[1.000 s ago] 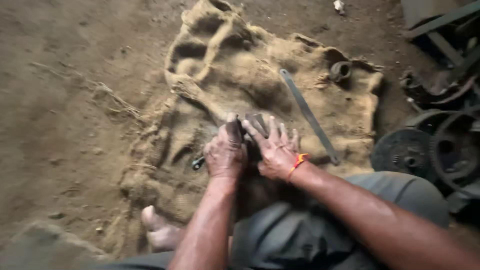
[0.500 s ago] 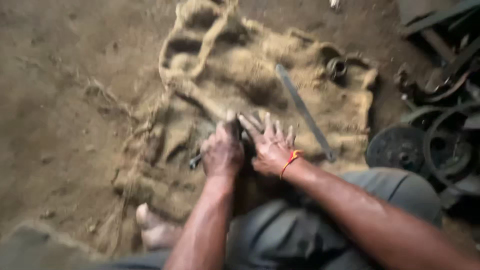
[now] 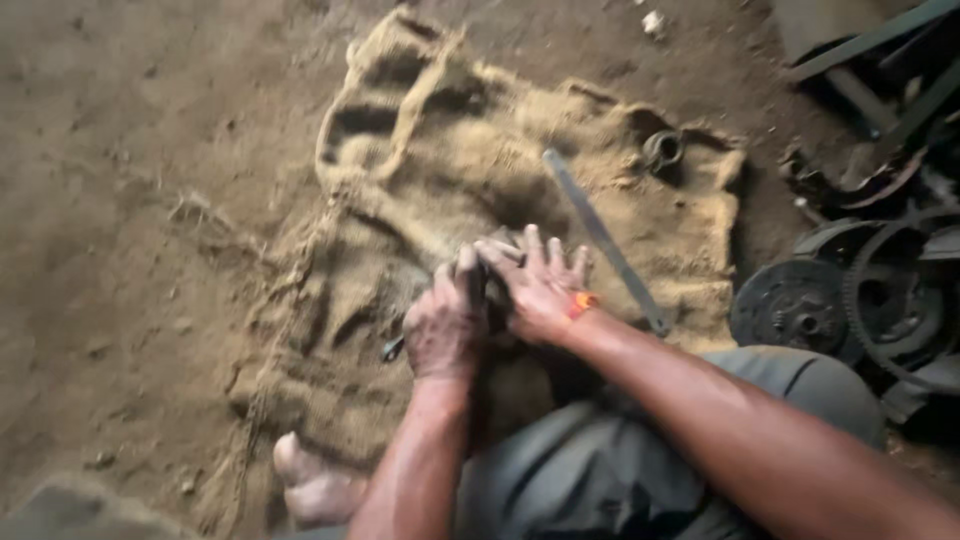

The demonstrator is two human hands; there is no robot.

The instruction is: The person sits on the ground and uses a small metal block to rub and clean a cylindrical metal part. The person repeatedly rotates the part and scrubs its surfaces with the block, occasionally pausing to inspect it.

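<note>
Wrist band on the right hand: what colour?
Orange, on the wrist band of the right hand; head view.

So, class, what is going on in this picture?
A person crouches over a burlap sack spread on a dirt floor. The left hand grips a dark tool, while the right hand lies spread over a small part hidden beneath it. A long flat metal bar lies to the right, with gear wheels beyond.

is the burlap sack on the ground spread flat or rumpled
Rumpled. The burlap sack lies spread over the dirt but with raised ridges and deep folds, chiefly at its far end; a long flat metal bar rests across it.
</note>
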